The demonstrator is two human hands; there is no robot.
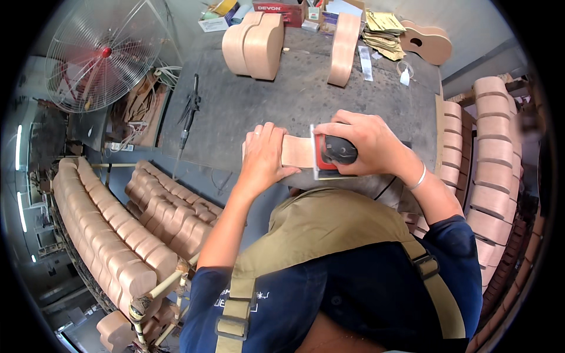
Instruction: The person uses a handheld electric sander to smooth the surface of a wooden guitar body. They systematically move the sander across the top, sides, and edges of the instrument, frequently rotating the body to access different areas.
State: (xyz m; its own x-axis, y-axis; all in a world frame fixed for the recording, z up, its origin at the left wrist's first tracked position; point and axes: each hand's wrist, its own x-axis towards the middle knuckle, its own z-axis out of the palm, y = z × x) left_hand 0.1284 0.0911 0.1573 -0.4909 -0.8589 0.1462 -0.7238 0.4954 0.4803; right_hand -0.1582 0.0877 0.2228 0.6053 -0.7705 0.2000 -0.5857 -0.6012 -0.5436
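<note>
A pale wooden ukulele body (297, 152) lies on edge at the near side of the dark worktable (253, 106), its curved side facing up. My left hand (265, 154) grips its left part, fingers laid over the wood and thumb along the near side. In my right hand (369, 144) is a red and black electric sander (336, 152). The sander's flat pad stands on edge against the right part of the wood. My right hand and the sander hide that end of the body. A dark cord hangs below the sander.
More bodies (262, 47) and a single one (343, 50) stand at the table's back, near yellow sandpaper sheets (385, 29) and a body with a sound hole (432, 44). An air blow gun (188, 115) lies left. Loaded racks (112, 235) flank me; a fan (106, 53) stands far left.
</note>
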